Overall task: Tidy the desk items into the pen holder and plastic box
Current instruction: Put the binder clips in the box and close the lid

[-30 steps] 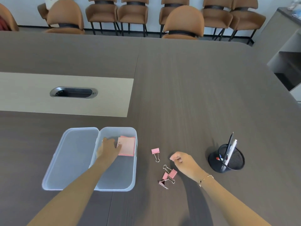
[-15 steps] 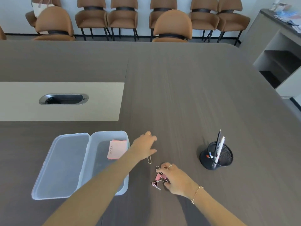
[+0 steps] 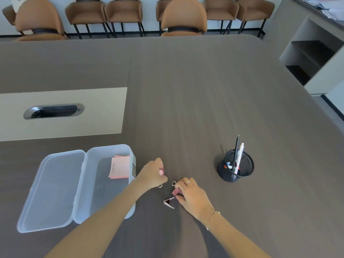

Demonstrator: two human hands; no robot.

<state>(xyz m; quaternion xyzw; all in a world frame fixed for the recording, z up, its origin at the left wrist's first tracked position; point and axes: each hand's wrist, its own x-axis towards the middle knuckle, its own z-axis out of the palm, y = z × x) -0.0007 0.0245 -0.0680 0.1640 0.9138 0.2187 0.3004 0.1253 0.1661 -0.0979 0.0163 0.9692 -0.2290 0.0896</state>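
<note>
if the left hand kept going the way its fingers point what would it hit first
Nothing close: the left hand, pinching a pink binder clip, points right across bare table. The pen holder lies roughly that way, though depth is unclear.

Meeting room: long table, chair rows.

Brown chairs behind table; cable grommet.

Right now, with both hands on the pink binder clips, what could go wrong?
The right hand pinches one binder clip while another clip lies loose at its fingertips; it could get knocked aside or left behind. The left hand grips a single clip near the plastic box; a hurried toss might miss the open box or bump the pink notes inside.
</note>
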